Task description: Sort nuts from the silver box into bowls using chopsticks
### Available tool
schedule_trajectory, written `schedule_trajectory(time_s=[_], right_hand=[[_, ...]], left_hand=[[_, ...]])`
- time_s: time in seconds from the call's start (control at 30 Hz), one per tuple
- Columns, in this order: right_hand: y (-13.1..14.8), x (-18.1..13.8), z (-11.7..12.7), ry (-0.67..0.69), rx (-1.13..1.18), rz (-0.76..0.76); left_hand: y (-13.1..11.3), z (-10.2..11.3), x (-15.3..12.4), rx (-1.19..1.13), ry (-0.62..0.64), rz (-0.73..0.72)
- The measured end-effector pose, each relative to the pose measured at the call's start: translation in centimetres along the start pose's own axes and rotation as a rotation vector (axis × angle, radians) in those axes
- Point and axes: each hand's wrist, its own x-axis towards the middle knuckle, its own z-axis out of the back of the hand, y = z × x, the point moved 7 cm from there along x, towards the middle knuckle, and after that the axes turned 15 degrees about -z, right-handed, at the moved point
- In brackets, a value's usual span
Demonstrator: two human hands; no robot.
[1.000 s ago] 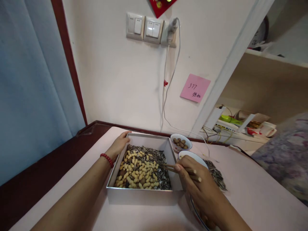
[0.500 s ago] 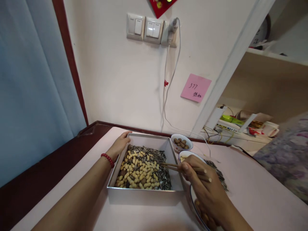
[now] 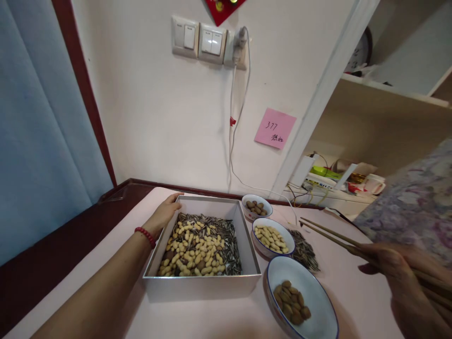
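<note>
My left hand (image 3: 164, 214), a red bead bracelet on its wrist, grips the far left rim of a silver-white box (image 3: 203, 286). Peanuts (image 3: 197, 249) lie in the box among striped sunflower seeds (image 3: 231, 247) and a few round brown nuts. At the right, my right hand (image 3: 402, 278) is closed around a pair of wooden chopsticks (image 3: 348, 243). Their tips are over the table just beyond a pile of sunflower seeds (image 3: 305, 252); a small dark bit shows there, and I cannot tell whether it is pinched.
Right of the box stand three bowls: one with round brown nuts (image 3: 256, 207), one with peanuts (image 3: 271, 238), and a larger bowl (image 3: 319, 301) holding almonds-like brown nuts. A white cable (image 3: 263, 191) hangs onto the table. A person in flowered clothing (image 3: 416, 202) is at the right.
My right hand has swung rightward with the chopsticks, from over the box to past the bowls and seed pile. My left hand stays on the box. The whole view has shifted slightly.
</note>
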Motion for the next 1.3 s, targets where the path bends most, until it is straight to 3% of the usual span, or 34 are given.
schedule_trajectory(time_s=[0.1, 0.23, 0.37, 0.47, 0.57, 0.67, 1.0, 1.3], right_hand=[[2.5, -0.8, -0.6, -0.045, -0.011, -0.104], [7.0, -2.4, -2.3, 0.003, 0.165, 0.054], [10.1, -3.8, -7.0, 0.341, 0.186, 0.209], [11.1, -4.9, -11.0, 0.566, 0.147, 0.23], [10.9, -5.4, -14.4, 0.681, 0.09, 0.174], [10.5, -5.1, -16.4, 0.704, 0.049, 0.148], [10.2, -4.5, -18.4, 0.692, 0.03, 0.179], [10.2, -4.4, -17.3, 0.631, 0.09, 0.146]], left_hand=[[-0.3, 0.0, -0.1, 0.007, -0.002, -0.001], [-0.4, 0.0, -0.1, 0.014, -0.001, 0.005], [-0.4, -0.1, -0.2, 0.012, 0.001, 0.014], [-0.2, -0.2, -0.3, 0.0, 0.005, 0.025], [-0.1, -0.3, -0.4, -0.014, 0.009, 0.036], [0.0, -0.3, -0.4, -0.024, 0.011, 0.038], [0.3, -0.4, -0.4, -0.04, 0.009, 0.038], [0.0, -0.2, -0.4, -0.022, 0.008, 0.023]])
